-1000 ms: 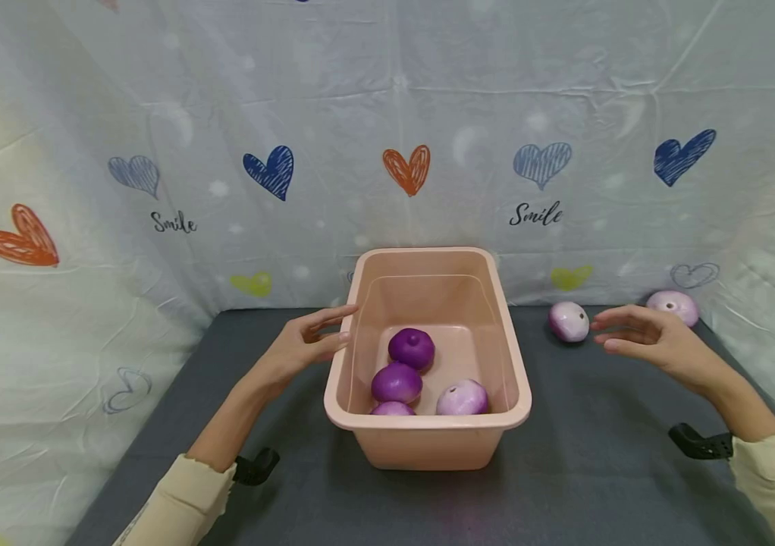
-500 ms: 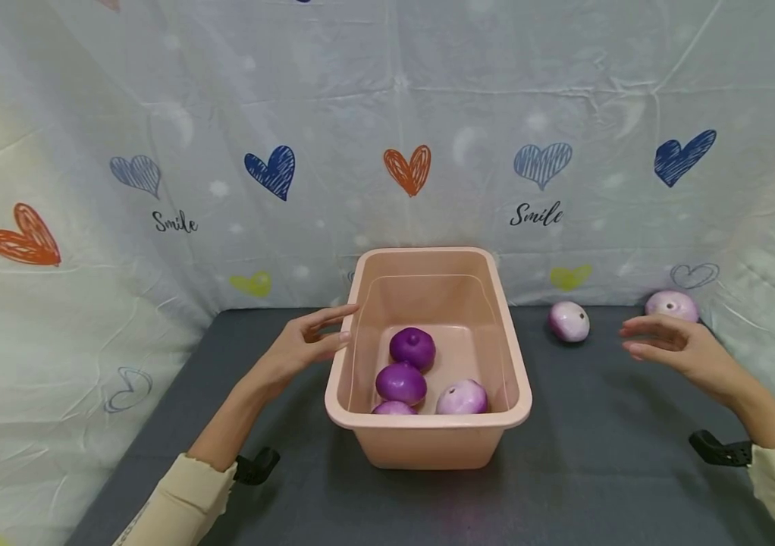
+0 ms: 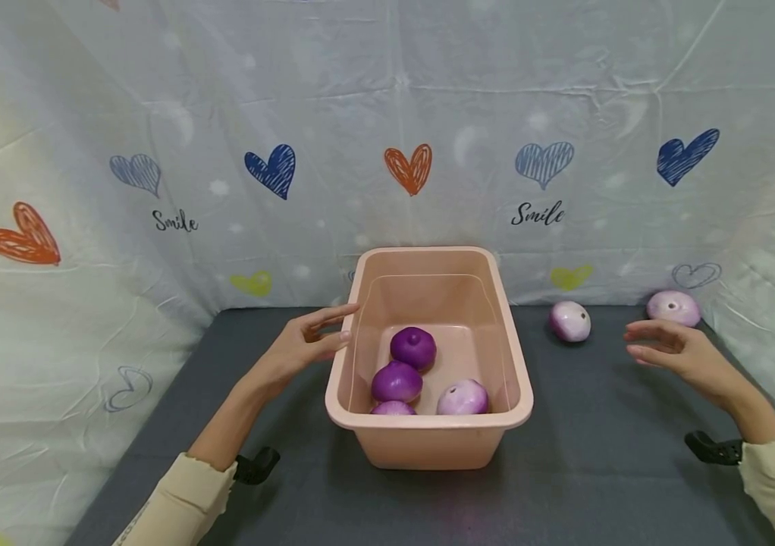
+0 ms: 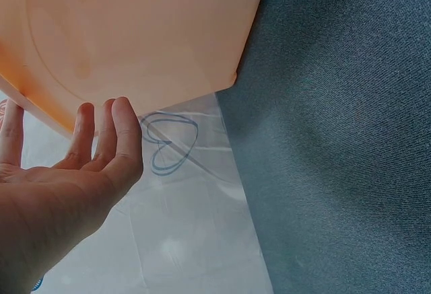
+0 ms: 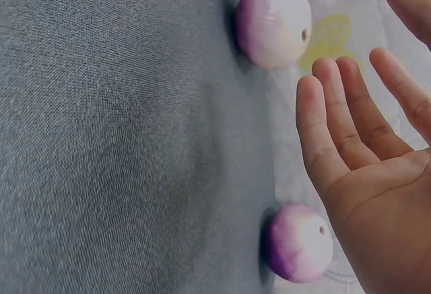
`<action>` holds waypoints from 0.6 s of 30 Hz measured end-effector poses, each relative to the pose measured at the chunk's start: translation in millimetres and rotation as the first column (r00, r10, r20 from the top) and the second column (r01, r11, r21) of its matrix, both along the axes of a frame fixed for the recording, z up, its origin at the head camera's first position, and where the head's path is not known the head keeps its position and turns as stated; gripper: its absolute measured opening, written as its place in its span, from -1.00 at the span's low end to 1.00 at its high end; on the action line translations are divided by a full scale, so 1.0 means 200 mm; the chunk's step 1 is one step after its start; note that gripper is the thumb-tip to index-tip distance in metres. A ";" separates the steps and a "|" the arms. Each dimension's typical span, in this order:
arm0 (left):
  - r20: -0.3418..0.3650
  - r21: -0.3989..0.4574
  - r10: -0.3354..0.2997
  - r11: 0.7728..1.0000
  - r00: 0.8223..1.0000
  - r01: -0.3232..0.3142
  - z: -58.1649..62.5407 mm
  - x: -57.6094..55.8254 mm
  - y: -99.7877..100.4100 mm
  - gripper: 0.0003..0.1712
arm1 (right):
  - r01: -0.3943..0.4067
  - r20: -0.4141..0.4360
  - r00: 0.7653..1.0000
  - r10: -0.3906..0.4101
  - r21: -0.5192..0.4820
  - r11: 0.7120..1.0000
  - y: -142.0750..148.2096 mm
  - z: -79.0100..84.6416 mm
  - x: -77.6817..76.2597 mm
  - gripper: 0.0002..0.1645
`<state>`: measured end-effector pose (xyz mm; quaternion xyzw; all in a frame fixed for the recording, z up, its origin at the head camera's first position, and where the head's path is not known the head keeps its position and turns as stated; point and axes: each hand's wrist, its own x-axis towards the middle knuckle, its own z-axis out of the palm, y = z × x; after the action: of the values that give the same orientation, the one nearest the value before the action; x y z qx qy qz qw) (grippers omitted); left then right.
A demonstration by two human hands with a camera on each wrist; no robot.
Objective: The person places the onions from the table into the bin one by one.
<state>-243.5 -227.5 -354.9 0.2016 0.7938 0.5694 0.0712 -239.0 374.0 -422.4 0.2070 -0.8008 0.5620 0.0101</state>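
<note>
A peach plastic tub (image 3: 428, 444) stands in the middle of the table. Inside it are a dark purple onion (image 3: 413, 347) at the back, another purple onion (image 3: 396, 381) in front, and a paler white-and-purple onion (image 3: 462, 397); the tub's front rim partly hides one more. My left hand (image 3: 305, 341) rests its fingertips at the tub's left rim, fingers loosely extended. Over the right side of the table hovers my right hand (image 3: 684, 356), fingers relaxed, holding nothing. Two pale onions lie near it: one (image 3: 570, 321) to its left, the other (image 3: 674, 308) just behind it.
Dark grey cloth (image 3: 592, 470) covers the table. A white curtain (image 3: 333, 114) printed with hearts hangs along the back and both sides, close behind the tub and the right-hand onions.
My right hand has drawn back to the right, away from the left one of the two loose onions. A purple onion in the tub rocks slightly. My left hand stays at the rim.
</note>
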 end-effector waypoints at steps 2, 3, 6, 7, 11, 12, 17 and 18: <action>-0.001 -0.002 0.002 1.000 1.000 -0.002 0.00 0.00 0.00 -0.40 | 0.016 -0.002 1.000 -0.016 0.024 1.000 -0.01 -0.01 -0.02 -0.55; -0.001 -0.001 0.003 1.000 1.000 -0.003 0.00 0.00 0.00 -0.40 | 0.024 -0.002 1.000 -0.024 0.040 0.999 -0.02 -0.02 -0.02 -0.53; 0.003 0.005 0.004 1.000 1.000 -0.004 0.00 0.00 0.00 -0.40 | 0.049 0.002 0.999 -0.050 0.091 0.995 -0.04 -0.03 -0.05 -0.46; 0.005 0.008 0.004 1.000 1.000 -0.004 0.00 0.00 0.00 -0.40 | 0.056 0.007 0.998 -0.057 0.104 0.993 -0.05 -0.03 -0.06 -0.43; 0.007 0.010 0.003 1.000 1.000 -0.003 0.00 0.00 0.00 -0.39 | 0.071 0.039 0.996 -0.077 0.134 0.988 -0.08 -0.04 -0.11 -0.31; 0.007 0.010 0.003 1.000 1.000 -0.003 0.00 0.00 0.00 -0.39 | 0.072 0.050 0.996 -0.080 0.139 0.988 -0.08 -0.04 -0.12 -0.27; 0.005 0.006 0.006 1.000 1.000 -0.006 0.00 0.00 0.00 -0.40 | 0.061 0.088 0.993 -0.077 0.174 0.983 -0.11 -0.04 -0.18 -0.10; 0.003 0.008 0.004 1.000 1.000 -0.004 0.00 0.00 0.00 -0.40 | 0.056 0.097 0.993 -0.074 0.177 0.983 -0.12 -0.04 -0.19 -0.07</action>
<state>-243.4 -228.0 -355.2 0.1995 0.7917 0.5730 0.0707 -277.9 350.1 -429.5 0.1517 -0.8524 0.4994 -0.0311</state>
